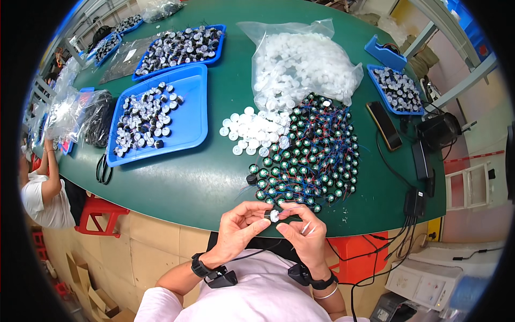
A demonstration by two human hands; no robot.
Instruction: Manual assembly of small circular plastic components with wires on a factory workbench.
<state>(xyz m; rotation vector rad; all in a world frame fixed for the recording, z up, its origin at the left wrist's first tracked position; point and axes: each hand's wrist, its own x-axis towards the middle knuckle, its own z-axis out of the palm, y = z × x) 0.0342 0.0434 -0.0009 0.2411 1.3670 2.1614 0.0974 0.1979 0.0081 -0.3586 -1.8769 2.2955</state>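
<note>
At the table's near edge my left hand (242,226) is closed on a small black round part with a white piece on its end (273,216). The fingers and thumb of my right hand (304,229) pinch close to its right side, where thin wires show; a slim white stick-like thing (307,229) also sticks out between those fingers. Just beyond both hands lies a spread of black round parts with green tops and red and blue wires (311,161). Loose white plastic discs (252,129) are heaped to their left, beside an open clear bag of white discs (306,61).
On the green table (177,188), a blue tray (199,123) holds black-and-white parts; another full blue tray (222,40) stands behind it. At right are a phone (384,125), a small blue tray (374,80) and cables (394,166). Another person (45,193) sits at far left.
</note>
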